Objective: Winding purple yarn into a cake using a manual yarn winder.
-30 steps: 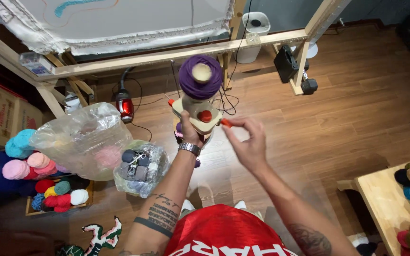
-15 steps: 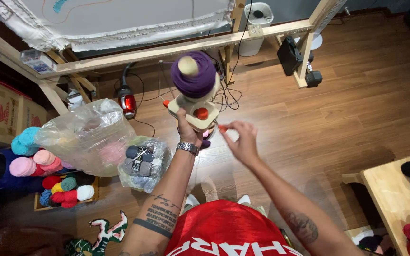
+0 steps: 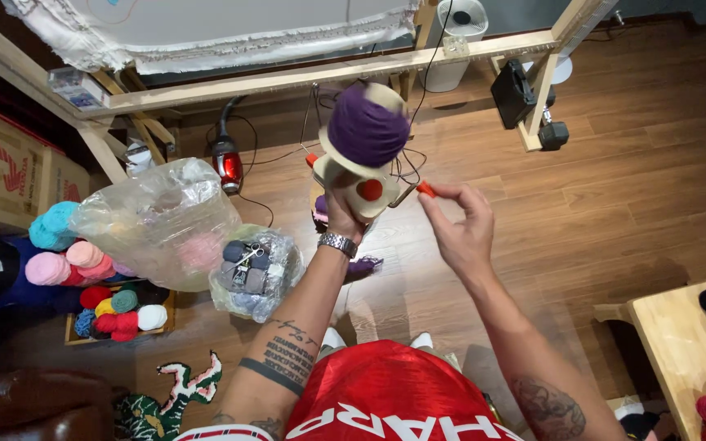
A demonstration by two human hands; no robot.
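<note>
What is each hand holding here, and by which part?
The left hand grips the yarn winder by its cream base, under the purple yarn cake. The right hand pinches the orange knob of the crank handle with its fingertips.

A red vacuum cleaner (image 3: 226, 163) lies on the wooden floor (image 3: 631, 180) under a wooden frame (image 3: 320, 75), beside clear plastic bags (image 3: 161, 222), a crate of coloured yarn balls (image 3: 116, 309), and cardboard boxes (image 3: 6, 171) at the left edge.
</note>
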